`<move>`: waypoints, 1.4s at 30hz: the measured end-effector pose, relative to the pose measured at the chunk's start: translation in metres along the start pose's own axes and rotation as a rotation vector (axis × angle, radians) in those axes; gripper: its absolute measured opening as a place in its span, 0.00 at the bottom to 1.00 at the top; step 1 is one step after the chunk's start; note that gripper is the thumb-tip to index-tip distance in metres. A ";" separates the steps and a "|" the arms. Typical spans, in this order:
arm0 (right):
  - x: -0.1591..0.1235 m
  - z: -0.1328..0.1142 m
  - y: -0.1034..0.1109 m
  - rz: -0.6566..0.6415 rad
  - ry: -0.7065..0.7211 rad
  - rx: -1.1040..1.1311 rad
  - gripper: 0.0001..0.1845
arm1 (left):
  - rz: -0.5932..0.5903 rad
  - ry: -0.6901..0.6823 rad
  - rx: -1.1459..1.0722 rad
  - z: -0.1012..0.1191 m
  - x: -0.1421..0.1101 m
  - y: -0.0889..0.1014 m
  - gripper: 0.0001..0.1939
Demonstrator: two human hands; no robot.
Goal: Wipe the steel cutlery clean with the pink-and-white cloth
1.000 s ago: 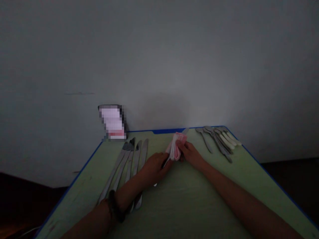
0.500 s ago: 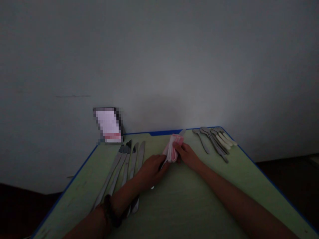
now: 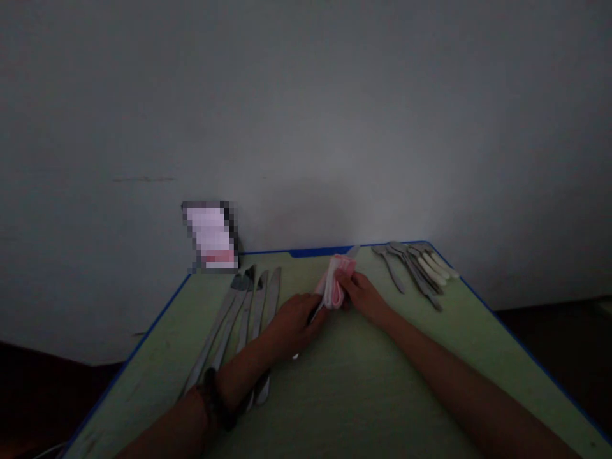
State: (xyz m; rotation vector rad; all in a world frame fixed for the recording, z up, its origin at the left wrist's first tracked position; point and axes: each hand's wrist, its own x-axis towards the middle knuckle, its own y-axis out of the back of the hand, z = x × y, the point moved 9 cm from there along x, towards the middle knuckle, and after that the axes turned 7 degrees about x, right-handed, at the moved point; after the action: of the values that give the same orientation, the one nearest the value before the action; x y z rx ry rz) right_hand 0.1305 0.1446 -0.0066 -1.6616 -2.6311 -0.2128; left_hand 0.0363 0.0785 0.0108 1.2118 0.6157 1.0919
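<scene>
Over the middle of the table, my left hand [image 3: 292,324] is closed around a metal table knife [image 3: 354,250]. The knife's tip sticks out beyond the cloth, and its handle end shows just below my palm. My right hand [image 3: 362,295] pinches a folded pink and white cloth [image 3: 336,290] that is wrapped about the blade. Most of the blade is hidden by the cloth and fingers. Several table knives [image 3: 272,296] lie side by side to the left, partly under my left forearm.
Several spoons and forks [image 3: 411,271], some with white handles [image 3: 433,271], lie at the back right. A blurred-out phone-like screen [image 3: 213,236] leans against the wall at the back left. The green table [image 3: 363,389] has a blue edge and meets the grey wall [image 3: 382,127].
The whole view has shifted slightly, with things appearing a little higher and farther right. Both hands keep nearly the same hold on the knife and cloth.
</scene>
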 end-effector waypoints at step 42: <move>0.006 0.012 -0.001 0.047 -0.167 0.673 0.23 | -0.047 -0.034 0.064 0.005 -0.003 0.000 0.12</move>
State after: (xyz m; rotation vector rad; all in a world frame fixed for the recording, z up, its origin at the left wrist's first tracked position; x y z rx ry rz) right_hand 0.1281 0.1508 -0.0181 -1.5269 -2.3510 0.7539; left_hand 0.0396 0.0736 0.0118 1.2625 0.6541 1.0175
